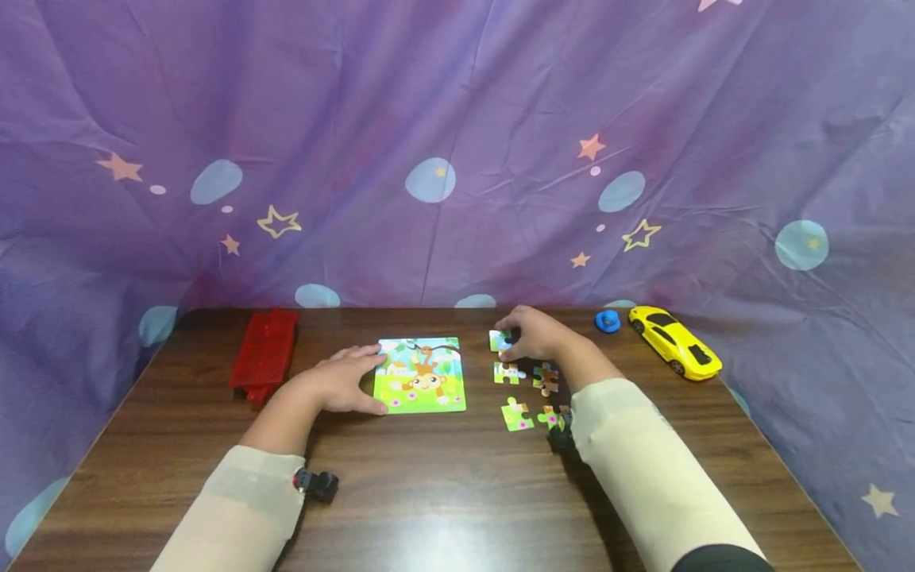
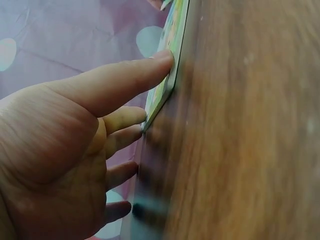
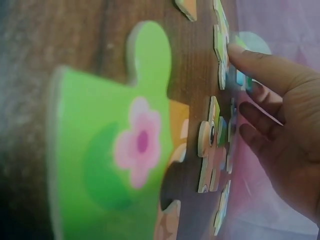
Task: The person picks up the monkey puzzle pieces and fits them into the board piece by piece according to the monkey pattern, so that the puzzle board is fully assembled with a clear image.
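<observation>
A square puzzle picture [image 1: 422, 377] of a hanging monkey lies flat on the table. My left hand [image 1: 343, 383] rests at its left edge, fingers spread and nearly straight. In the left wrist view the thumb [image 2: 135, 80] touches the picture's edge. To the right, my right hand [image 1: 536, 334] bends its thumb and index finger around a blue-and-green puzzle piece [image 1: 498, 342] and pinches it at table level. Below that hand lie several loose pieces: a white-and-green piece [image 1: 509, 373], a brown monkey piece [image 1: 546, 380] and a green flower piece [image 1: 516, 415]. Another green flower piece [image 3: 100, 150] looms large in the right wrist view.
A red translucent toy [image 1: 264, 353] sits at the table's left. Toward the back right are a small blue object [image 1: 608, 321] and a yellow toy car [image 1: 674, 342]. A purple patterned cloth [image 1: 372, 119] hangs behind the wooden table [image 1: 400, 492].
</observation>
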The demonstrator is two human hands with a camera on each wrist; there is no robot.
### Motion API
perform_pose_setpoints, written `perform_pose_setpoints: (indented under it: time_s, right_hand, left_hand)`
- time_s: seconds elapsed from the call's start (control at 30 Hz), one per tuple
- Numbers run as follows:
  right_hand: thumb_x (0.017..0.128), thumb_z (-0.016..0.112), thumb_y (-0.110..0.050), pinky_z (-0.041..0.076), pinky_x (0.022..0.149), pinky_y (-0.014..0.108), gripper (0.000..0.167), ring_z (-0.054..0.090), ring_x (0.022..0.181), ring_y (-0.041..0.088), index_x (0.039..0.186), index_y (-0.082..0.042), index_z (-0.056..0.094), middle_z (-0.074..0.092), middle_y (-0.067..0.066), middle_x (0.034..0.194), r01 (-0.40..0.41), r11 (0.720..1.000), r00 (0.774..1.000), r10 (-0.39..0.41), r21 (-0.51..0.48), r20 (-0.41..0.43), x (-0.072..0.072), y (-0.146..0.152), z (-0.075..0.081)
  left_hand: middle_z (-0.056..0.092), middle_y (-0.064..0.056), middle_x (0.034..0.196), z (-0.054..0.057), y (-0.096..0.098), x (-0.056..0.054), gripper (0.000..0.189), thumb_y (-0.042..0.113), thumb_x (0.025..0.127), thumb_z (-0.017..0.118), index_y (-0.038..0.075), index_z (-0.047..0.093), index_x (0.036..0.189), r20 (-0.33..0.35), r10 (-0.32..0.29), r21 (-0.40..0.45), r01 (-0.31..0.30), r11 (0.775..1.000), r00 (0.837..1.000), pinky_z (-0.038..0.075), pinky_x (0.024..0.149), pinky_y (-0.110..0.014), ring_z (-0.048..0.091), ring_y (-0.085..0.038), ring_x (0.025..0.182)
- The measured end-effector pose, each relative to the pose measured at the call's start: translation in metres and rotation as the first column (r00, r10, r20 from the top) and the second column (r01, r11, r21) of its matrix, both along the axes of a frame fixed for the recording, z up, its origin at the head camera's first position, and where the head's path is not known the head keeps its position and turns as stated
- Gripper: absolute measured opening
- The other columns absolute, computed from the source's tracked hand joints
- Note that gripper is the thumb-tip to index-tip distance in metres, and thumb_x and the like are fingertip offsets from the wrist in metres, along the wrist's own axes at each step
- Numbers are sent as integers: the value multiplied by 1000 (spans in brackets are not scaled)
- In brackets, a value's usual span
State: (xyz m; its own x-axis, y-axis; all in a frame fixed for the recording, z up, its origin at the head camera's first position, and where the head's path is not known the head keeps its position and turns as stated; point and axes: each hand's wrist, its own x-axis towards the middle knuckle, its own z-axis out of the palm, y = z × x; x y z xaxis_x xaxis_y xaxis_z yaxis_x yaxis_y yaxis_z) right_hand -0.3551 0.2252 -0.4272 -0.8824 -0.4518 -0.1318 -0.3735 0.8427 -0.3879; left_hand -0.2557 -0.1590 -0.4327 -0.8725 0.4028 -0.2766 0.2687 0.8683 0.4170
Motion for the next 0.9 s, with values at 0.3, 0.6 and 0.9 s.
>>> perform_pose_setpoints:
  time_s: [0.3,0.6,0.9]
  right_hand:
    - [88,90,-26,59,98,44,58,67,107,24,139,-9,70,65,11,123,31,998,999,-32,-52,-27,5,-3,-3]
    - [89,88,-19,59,90,37,55,66,97,18,140,-7,70,64,10,122,4,999,998,-7,-50,-62,8,-4,-3]
    - [90,85,-10,61,89,33,53,67,96,16,140,-3,69,61,11,125,-21,998,998,17,-65,-58,8,-5,-2]
  left_hand:
    - [24,-8,180,-2,3,3,101,57,86,82,19,37,168,-3,23,-10,-23,1000,1000,19,126,-80,17,-46,166]
    - [23,-7,180,-3,3,4,101,58,87,81,20,36,169,-7,24,-10,-24,1000,1000,18,127,-80,16,-46,166]
    - [23,-7,180,-3,3,4,101,59,87,81,20,37,168,-5,23,-13,-23,1000,1000,19,126,-79,16,-46,166]
